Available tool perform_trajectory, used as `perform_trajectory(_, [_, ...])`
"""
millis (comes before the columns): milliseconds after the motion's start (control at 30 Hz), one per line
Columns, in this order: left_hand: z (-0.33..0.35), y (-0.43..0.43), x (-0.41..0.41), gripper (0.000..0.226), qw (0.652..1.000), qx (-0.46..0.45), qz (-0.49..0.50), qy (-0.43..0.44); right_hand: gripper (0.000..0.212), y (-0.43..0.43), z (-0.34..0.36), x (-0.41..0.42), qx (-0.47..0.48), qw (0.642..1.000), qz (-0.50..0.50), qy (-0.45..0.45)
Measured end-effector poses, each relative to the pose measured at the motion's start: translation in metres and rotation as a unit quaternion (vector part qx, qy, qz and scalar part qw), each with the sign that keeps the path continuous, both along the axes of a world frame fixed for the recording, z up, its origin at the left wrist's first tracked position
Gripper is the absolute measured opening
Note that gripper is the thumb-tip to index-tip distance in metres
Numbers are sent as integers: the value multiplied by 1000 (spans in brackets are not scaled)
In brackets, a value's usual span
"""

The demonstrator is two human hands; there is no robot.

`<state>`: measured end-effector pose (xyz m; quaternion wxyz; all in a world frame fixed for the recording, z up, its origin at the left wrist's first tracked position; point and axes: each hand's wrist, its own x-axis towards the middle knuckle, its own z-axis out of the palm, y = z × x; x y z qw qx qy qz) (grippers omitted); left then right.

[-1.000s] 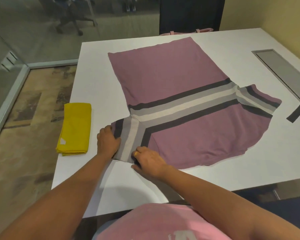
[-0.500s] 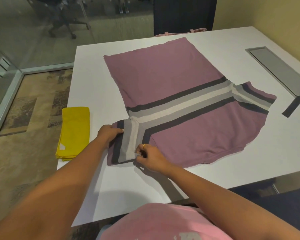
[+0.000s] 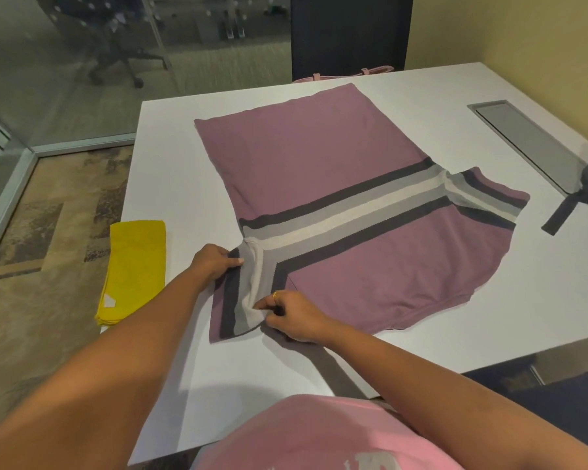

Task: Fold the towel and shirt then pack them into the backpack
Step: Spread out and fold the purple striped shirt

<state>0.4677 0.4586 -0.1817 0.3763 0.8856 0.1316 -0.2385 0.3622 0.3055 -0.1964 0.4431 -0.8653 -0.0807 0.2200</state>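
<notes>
Both left hand [image 3: 211,264] and right hand [image 3: 297,318] fingers [image 3: 269,301] pinch the shirt [image 3: 319,171] sleeve [image 3: 248,300], now pulled out longer.

Mauve striped shirt [image 3: 306,171] lies spread flat on the table (folded yellow towel [image 3: 134,266] left).

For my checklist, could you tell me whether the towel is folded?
Folded: the towel lies as a narrow stack, layered edges showing at its near end.

White table [image 3: 184,157] with a grey hatch [image 3: 526,144] near its right edge, dark chair [image 3: 350,32] at its far edge, yellow wall [image 3: 523,42] beyond, glass partition [image 3: 48,83] and patterned carpet [image 3: 45,252] left.
</notes>
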Motion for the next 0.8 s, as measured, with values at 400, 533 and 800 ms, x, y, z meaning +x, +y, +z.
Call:
perform_trajectory(400, [53, -19, 30, 14, 988, -116, 86, 50, 14, -20, 6, 2, 223, 953, -154, 138])
perform_trajectory(533, [72, -69, 40, 17, 930, -330, 112, 119, 19, -58, 8, 6, 377, 850, -328, 169])
perform_trajectory(800, [26, -124, 24, 24, 970, -230, 72, 0, 11, -114, -20, -4, 205, 856, -463, 108])
